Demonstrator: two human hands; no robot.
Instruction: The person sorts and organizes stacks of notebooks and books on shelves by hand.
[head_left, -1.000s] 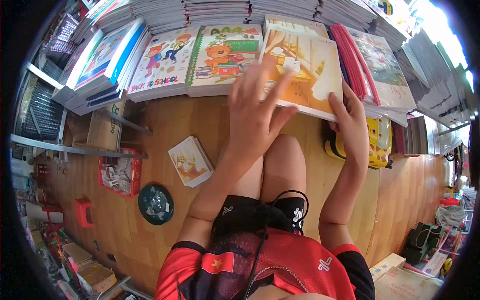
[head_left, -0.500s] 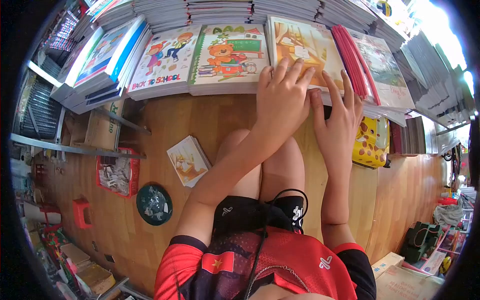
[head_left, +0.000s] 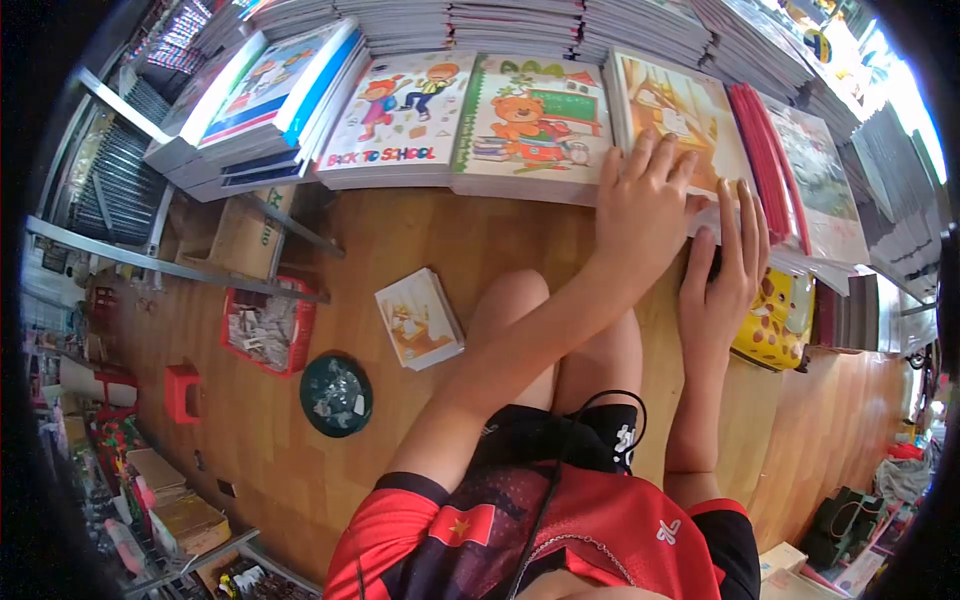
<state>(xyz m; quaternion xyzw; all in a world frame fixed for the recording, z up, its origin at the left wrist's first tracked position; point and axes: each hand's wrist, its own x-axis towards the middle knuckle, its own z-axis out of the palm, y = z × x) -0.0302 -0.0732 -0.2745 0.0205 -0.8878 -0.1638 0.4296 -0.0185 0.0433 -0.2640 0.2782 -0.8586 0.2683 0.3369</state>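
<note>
My left hand (head_left: 645,210) lies on a stack of notebooks (head_left: 690,100) with a yellow-brown illustrated cover. Its fingers are stretched out over the lower part of the top cover. At the front right corner of the same stack is my right hand (head_left: 728,265), fingers extended upward and thumb apart. Left of them sits a stack of green-edged bear notebooks (head_left: 530,130), beside a "Back to School" stack (head_left: 395,115). Pink-red notebooks (head_left: 765,160) stand just to the right. A small pile of notebooks (head_left: 418,318) with a similar yellow-brown cover rests on the floor by my knee.
Taller paper stacks (head_left: 510,28) line the back of the display. A yellow giraffe-patterned case (head_left: 775,320) stands under its right side. On the floor are a red basket (head_left: 300,335), a dark green round container (head_left: 336,395) and a red stool (head_left: 182,393). Metal shelf bars (head_left: 170,258) jut out at left.
The whole view has shifted, so everything appears farther right. My right fingers have drawn closer together and back toward the stack's front edge. My left hand stays on the same cover.
</note>
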